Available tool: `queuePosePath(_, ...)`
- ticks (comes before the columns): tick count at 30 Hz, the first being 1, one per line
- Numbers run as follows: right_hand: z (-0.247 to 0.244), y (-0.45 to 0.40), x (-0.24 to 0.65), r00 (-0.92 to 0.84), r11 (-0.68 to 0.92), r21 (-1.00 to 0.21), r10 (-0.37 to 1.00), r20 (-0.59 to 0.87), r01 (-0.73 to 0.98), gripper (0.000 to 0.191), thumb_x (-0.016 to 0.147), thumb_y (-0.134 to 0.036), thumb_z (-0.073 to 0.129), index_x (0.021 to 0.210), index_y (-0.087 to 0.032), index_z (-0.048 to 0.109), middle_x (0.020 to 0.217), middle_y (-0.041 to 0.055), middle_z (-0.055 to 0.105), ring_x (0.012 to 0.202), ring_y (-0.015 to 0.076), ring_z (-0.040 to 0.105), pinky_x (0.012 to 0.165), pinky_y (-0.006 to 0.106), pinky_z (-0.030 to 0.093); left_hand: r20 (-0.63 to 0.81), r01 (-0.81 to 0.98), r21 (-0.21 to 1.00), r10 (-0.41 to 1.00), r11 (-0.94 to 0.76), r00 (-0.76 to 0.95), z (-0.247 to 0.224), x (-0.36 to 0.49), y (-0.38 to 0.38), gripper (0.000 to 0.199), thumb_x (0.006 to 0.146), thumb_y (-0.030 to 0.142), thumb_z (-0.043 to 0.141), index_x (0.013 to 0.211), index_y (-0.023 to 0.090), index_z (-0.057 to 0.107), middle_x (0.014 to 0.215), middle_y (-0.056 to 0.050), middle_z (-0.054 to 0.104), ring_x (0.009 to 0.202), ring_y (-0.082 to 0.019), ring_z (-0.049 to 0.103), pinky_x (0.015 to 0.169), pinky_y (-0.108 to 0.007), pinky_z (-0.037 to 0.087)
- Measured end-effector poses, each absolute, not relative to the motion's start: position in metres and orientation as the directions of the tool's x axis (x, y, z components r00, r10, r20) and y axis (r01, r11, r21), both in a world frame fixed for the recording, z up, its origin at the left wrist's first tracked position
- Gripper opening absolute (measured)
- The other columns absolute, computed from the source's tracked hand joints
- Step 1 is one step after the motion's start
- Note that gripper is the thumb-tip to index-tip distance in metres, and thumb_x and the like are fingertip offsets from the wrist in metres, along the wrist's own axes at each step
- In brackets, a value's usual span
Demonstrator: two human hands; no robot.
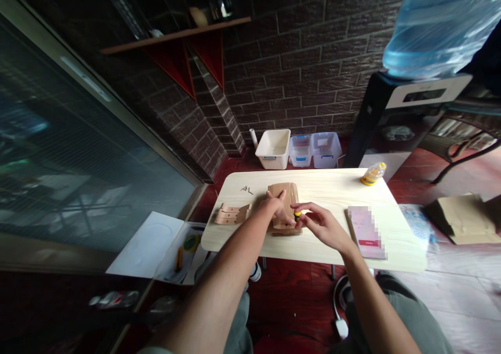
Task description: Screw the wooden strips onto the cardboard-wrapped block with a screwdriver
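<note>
My left hand (277, 206) lies with spread fingers on a light brown wooden piece (284, 224), pressing it down. Beneath is a brown block that looks like layered cardboard (288, 189), partly covered by the hand. Thumb and fingers of my right hand (319, 223) are closed around a stubby black-and-yellow screwdriver (297, 215), upright over the wooden piece; its tip is too small to make out. To the left rest curved wooden parts with dark holes (233, 214). A small pile of screws (246, 189) lies behind them.
On the pale table (324, 187), a pink-faced flat item (366, 231) lies at the right and a clear bottle with yellow ends (373, 174) stands at the back right corner. Plastic bins (274, 158) sit beyond the table. An open white box (156, 244) is at the left.
</note>
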State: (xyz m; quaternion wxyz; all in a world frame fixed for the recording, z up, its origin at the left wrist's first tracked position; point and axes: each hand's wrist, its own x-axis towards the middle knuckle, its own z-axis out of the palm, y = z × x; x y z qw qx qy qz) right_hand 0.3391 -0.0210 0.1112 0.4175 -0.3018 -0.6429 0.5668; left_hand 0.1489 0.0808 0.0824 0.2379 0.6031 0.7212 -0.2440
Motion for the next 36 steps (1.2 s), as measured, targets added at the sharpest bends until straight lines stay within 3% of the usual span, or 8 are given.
queuePosePath(6, 0.1161, -0.022, 0.3383, -0.488, 0.176, -0.983, 0.854, 0.182, -0.058, 0.03, 0.094, -0.044, 0.058, 0.114, -0.021, 0.063, 0.112, 0.0086, 0.069, 0.084, 0.0188, 0.071, 0.078, 0.034, 0.058, -0.71, 0.983, -0.084, 0.682, 0.163, -0.174, 0.0813, 0.1479, 0.0853, 0.167, 0.025, 0.07, 0.087, 0.15, 0.042, -0.02, 0.154, -0.014, -0.036, 0.145, -0.049, 0.018, 0.11, -0.058, 0.038)
queuePosePath(15, 0.1189, -0.0232, 0.3381, -0.473, 0.19, -0.98, 0.858, 0.197, -0.064, 0.03, 0.095, -0.046, 0.057, 0.109, -0.021, 0.064, 0.135, 0.0129, 0.059, 0.083, 0.0174, 0.071, 0.08, 0.036, 0.059, -0.68, 0.981, -0.069, 0.711, 0.183, -0.181, 0.0812, 0.1487, 0.082, 0.162, 0.03, 0.065, 0.089, 0.152, 0.042, -0.015, 0.155, -0.012, -0.031, 0.146, -0.047, 0.015, 0.11, -0.057, 0.039)
queuePosePath(21, 0.1175, -0.0222, 0.339, -0.481, 0.185, -0.981, 0.855, 0.192, -0.062, 0.029, 0.094, -0.044, 0.058, 0.111, -0.021, 0.064, 0.125, 0.011, 0.065, 0.088, 0.0193, 0.07, 0.081, 0.036, 0.058, -0.691, 0.978, -0.059, 0.699, 0.198, -0.183, 0.0818, 0.149, 0.083, 0.166, 0.025, 0.064, 0.091, 0.152, 0.041, -0.015, 0.155, -0.014, -0.032, 0.145, -0.048, 0.016, 0.111, -0.057, 0.038)
queuePosePath(30, 0.1143, -0.022, 0.3368, -0.476, 0.178, -0.981, 0.858, 0.194, -0.079, 0.032, 0.094, -0.047, 0.058, 0.112, -0.021, 0.063, 0.124, 0.0111, 0.064, 0.086, 0.0191, 0.071, 0.081, 0.036, 0.059, -0.697, 0.98, -0.079, 0.692, 0.185, -0.187, 0.0868, 0.1473, 0.0802, 0.16, 0.031, 0.068, 0.087, 0.151, 0.044, -0.016, 0.156, -0.011, -0.03, 0.145, -0.047, 0.019, 0.11, -0.059, 0.039)
queuePosePath(36, 0.1148, -0.0225, 0.3376, -0.489, 0.178, -0.982, 0.853, 0.185, -0.061, 0.031, 0.094, -0.046, 0.057, 0.113, -0.022, 0.063, 0.118, 0.0096, 0.067, 0.087, 0.0197, 0.071, 0.08, 0.036, 0.059, -0.707, 0.98, -0.056, 0.685, 0.191, -0.174, 0.0883, 0.1453, 0.0801, 0.167, 0.023, 0.067, 0.089, 0.149, 0.046, -0.019, 0.154, -0.011, -0.035, 0.145, -0.047, 0.021, 0.111, -0.056, 0.039)
